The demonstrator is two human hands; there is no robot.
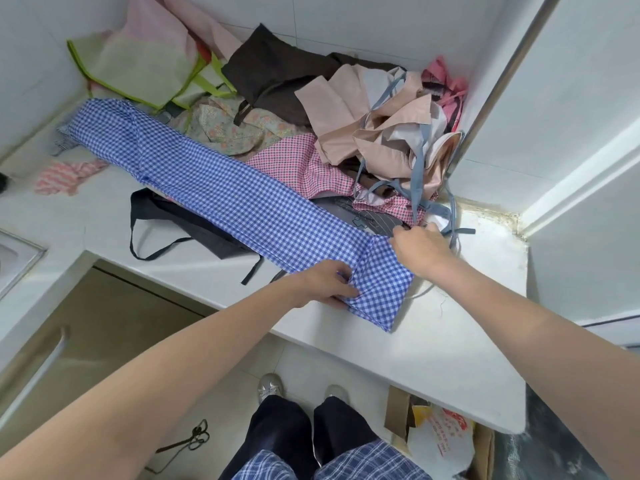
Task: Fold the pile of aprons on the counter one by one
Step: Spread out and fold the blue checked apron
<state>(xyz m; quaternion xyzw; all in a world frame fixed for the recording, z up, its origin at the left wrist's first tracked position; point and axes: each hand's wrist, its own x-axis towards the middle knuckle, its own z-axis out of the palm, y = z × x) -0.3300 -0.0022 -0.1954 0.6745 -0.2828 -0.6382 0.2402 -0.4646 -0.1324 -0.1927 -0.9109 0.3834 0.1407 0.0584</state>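
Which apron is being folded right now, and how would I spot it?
Look at the white counter, then the heap of cloth in its far corner. The apron lies in front as a long strip, with both hands at its near end. It alone is blue-and-white checked; the neighbouring checked cloth is pink.

the only print sits at about five o'clock, low in the view: red characters on a white plastic bag (441, 441) in a cardboard box (483, 452) on the floor. they are too small and blurred to read. nothing else carries legible text.
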